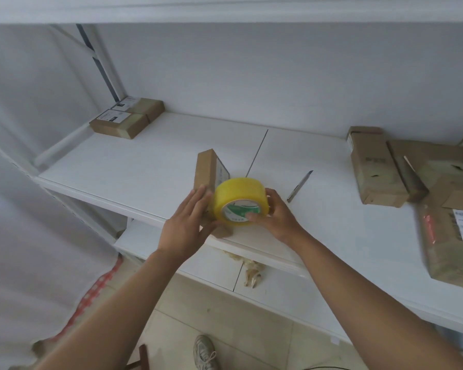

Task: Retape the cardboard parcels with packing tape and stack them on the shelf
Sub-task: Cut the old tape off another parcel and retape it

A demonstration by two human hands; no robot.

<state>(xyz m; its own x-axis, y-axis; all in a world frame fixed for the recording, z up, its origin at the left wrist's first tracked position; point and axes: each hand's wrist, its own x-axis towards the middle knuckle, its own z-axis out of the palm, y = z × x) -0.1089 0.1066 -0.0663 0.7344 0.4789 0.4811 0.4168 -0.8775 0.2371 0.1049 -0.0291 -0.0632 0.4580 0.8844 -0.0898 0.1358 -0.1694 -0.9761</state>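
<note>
A small brown cardboard parcel stands on edge near the front of the white shelf, its lower part hidden behind both hands. The left hand lies flat against its side, fingers straight. The right hand grips a glossy yellow tape roll, thumb in the core. A slim utility knife lies just beside.

Soft, even daylight all around me, bright and cool, barely any shadows. The wide lens bends the shelf edges, and the far-right parcels smear with blur.
</note>
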